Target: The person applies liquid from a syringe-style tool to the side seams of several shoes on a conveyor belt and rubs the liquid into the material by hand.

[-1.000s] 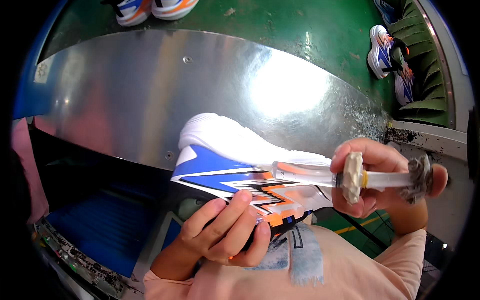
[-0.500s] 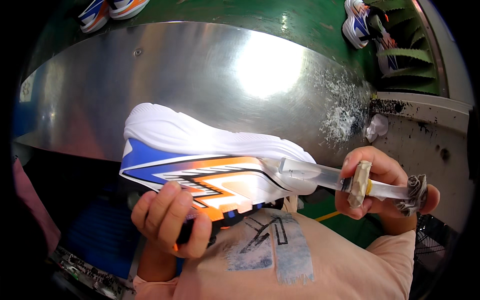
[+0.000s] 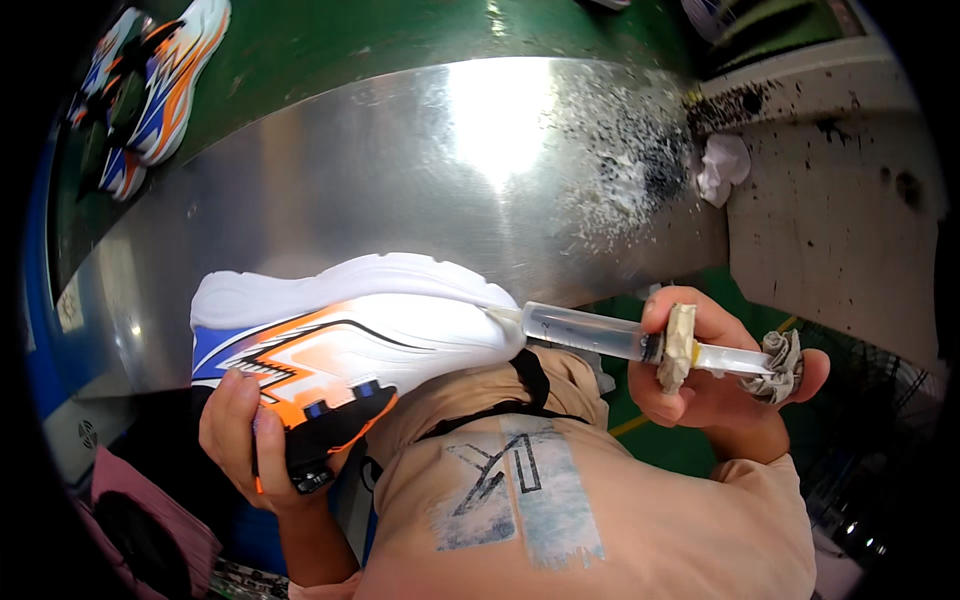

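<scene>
The syringe (image 3: 585, 331) has moved along the sole seam to the toe of the shoe (image 3: 355, 345), held over the steel plate's (image 3: 350, 180) near edge. Hands apart, the left hand (image 3: 250, 445) clamps the shoe's upper, the right hand (image 3: 712, 405) the syringe.

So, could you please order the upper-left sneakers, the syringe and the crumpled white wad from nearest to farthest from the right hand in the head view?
1. Syringe, held in the right hand.
2. Crumpled white wad, at upper right.
3. Upper-left sneakers, on the green surface.
</scene>
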{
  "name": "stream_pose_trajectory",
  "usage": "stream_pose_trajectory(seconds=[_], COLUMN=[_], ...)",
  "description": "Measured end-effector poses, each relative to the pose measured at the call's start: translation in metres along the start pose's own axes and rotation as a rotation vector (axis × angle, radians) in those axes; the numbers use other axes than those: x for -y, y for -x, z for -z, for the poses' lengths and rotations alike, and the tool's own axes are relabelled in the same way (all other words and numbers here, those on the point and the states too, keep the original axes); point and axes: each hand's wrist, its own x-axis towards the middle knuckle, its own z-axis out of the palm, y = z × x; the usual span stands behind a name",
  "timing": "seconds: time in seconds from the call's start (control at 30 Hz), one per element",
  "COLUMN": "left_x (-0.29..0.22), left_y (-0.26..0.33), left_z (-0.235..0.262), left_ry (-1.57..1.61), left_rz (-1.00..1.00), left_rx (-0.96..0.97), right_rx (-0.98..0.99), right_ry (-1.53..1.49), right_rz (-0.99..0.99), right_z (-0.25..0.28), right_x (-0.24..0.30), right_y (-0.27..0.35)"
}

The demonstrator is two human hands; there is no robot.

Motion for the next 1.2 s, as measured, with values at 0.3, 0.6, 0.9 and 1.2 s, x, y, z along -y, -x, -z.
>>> stream_pose_trajectory(seconds=[0.3,0.6,0.9,1.2], left_x=[0.023,0.028,0.039,0.061], left_y=[-0.014,-0.027,-0.068,-0.129], left_z=[0.01,0.016,0.006,-0.01], left_ry=[0.119,0.168,0.245,0.552], left_rz=[-0.031,0.013,0.04,0.341], left_rx=[0.053,0.109,0.229,0.6], right_rx=[-0.085,-0.181,-0.386,-0.011], right_ry=[-0.035,0.042,0.015,0.42], right_rz=[0.134,0.179,0.004,0.477], right_z=[-0.02,-0.041,-0.057,-0.021], right_x=[-0.032,-0.031,-0.032,-0.062], right_y=[-0.009,-0.012,-0.015,-0.033])
